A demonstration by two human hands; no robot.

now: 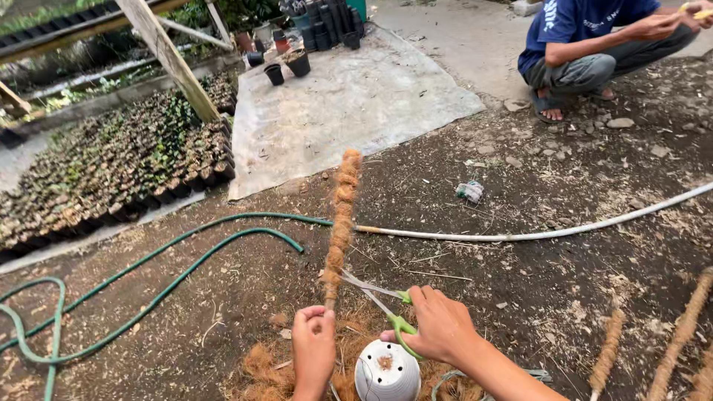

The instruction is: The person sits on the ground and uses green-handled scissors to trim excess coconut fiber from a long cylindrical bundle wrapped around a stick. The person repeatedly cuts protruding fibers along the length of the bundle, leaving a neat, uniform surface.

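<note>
One coir pole [340, 223], one scissors [394, 312]

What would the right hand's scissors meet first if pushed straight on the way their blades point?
The right hand aims the scissors left at the coir-wrapped stick that the left hand holds upright; the open blades probably meet it first.

Crumpled pale wrapper [470, 191] on soil
</note>
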